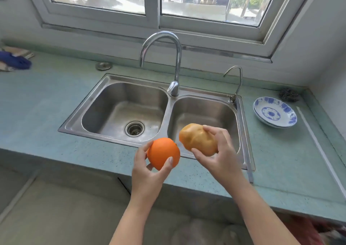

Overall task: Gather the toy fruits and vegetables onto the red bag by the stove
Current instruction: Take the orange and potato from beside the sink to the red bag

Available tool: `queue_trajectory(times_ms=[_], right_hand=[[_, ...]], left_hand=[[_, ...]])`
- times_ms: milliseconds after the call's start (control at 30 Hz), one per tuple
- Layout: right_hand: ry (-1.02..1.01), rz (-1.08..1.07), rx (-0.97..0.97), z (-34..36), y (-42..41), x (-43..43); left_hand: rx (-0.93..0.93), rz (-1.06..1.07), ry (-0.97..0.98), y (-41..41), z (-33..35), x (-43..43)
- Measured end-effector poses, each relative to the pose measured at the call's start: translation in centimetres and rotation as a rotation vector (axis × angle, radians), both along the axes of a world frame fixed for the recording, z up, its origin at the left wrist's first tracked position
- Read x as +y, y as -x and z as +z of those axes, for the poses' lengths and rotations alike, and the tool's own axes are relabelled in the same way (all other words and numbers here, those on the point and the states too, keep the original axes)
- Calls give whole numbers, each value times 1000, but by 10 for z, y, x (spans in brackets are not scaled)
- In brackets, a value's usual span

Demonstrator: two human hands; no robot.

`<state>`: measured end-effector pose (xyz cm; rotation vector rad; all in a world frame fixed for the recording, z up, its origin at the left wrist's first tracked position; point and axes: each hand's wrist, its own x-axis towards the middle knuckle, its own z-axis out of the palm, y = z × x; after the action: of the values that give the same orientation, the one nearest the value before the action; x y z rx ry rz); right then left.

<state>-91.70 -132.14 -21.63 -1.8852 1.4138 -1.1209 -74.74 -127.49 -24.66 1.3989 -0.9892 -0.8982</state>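
My left hand (148,171) grips a round toy orange (163,152) above the front rim of the sink. My right hand (220,154) holds a tan toy potato (196,138) over the right basin, just right of the orange. The two toys are close together but apart. The red bag and the stove are out of view.
A steel double sink (116,113) is set in the green counter (37,104), with a tall faucet (176,63) and a small tap (237,78) behind it. Blue-and-white plates (275,113) stand at the right, a dark scrubber (289,94) behind them. A blue cloth (15,61) lies far left.
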Motion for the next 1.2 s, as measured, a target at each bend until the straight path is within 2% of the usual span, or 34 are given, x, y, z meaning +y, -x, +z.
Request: queue_trajectory(times_ms=[733,967,1200], right_hand=[[9,561,-4,3,-209,103],[-11,792,13,2,-310,123],[-16,1064,-15,4,-453,152]], left_hand=[[-55,600,74,-163,-7,178],[-73,867,31,-230,-14,229],[-121,1137,19,-328,-4,276]])
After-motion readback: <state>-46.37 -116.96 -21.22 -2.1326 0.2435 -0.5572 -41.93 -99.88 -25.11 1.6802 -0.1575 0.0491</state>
